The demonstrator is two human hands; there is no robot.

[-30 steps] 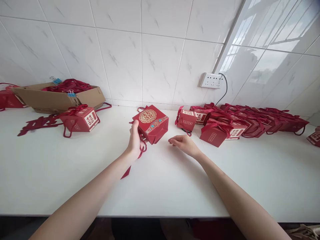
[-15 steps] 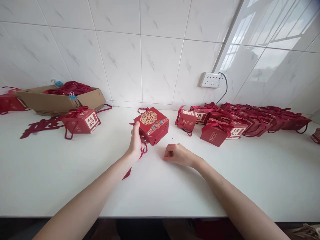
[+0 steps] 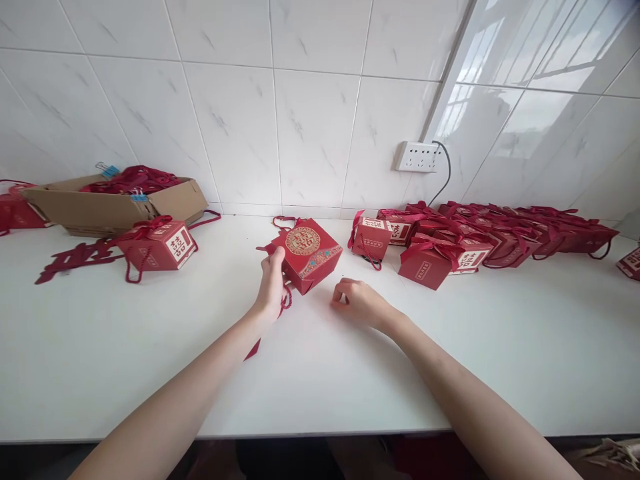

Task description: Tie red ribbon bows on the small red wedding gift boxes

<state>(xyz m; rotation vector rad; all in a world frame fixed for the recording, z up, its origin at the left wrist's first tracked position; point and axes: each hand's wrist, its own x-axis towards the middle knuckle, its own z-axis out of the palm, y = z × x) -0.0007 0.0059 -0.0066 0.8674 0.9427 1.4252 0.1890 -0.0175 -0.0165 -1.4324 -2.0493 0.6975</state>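
Observation:
A red gift box with a gold round emblem and red cord handles sits tilted on the white counter, near the back wall. My left hand grips its left edge, thumb on top, with a red cord and ribbon hanging below the palm. My right hand rests on the counter just right of the box, fingers curled in a loose fist; nothing shows in it. It does not touch the box.
Several finished red boxes with ribbons line the back right. One more red box lies at the left beside red cut-outs and an open cardboard carton. A wall socket with a cable is behind.
My right hand went from open and raised to curled and resting on the counter, closer to the box. My left hand kept its hold on the box, which shifted slightly.

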